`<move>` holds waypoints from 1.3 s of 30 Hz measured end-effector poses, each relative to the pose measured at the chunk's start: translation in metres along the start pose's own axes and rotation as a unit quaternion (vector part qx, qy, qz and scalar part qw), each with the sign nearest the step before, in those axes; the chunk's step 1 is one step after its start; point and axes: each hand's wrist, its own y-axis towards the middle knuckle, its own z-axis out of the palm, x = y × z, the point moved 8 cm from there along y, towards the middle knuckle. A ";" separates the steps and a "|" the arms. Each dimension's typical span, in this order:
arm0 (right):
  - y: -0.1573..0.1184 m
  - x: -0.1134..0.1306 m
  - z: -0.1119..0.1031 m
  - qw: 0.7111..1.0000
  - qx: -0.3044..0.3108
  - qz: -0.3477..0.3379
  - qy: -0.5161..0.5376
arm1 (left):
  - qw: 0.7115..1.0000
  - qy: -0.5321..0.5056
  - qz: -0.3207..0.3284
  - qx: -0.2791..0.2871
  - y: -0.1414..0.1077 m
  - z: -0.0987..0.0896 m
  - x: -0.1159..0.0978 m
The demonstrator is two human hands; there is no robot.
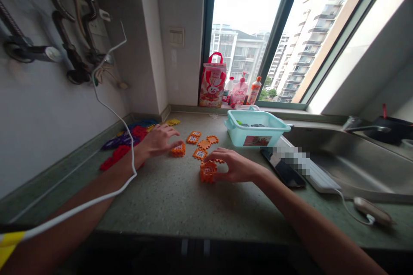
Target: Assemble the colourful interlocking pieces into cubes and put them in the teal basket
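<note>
My right hand [237,165] grips a small stack of orange interlocking tiles [208,172] that rests on the counter, its thumb at the near side and its fingers over the far side. Over to the left, my left hand [158,139] has its fingers stretched out. Its thumb reaches a second orange stack [178,150]; whether they touch I cannot tell. Beyond and between the hands lie several loose orange tiles [204,144], some with a white grid in the middle.
Red tiles [118,157], purple tiles [114,142] and yellow tiles [173,122] lie behind my left arm. A turquoise tub [254,137] stands at the back right. A phone [284,167] and a white power strip [322,178] lie by the sink [364,167]. A white cable [106,105] crosses my left forearm.
</note>
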 end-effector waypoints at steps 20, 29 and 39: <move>-0.010 -0.046 -0.024 0.991 -0.095 0.082 -0.052 | 0.988 -0.095 -0.010 0.122 -0.005 0.028 0.012; 0.000 -0.004 -0.002 0.999 -0.034 0.018 -0.020 | 0.986 -0.085 -0.025 0.139 -0.007 0.023 0.013; -0.011 -0.066 -0.016 0.982 -0.122 0.125 -0.075 | 0.993 -0.098 0.014 0.061 -0.004 0.009 0.009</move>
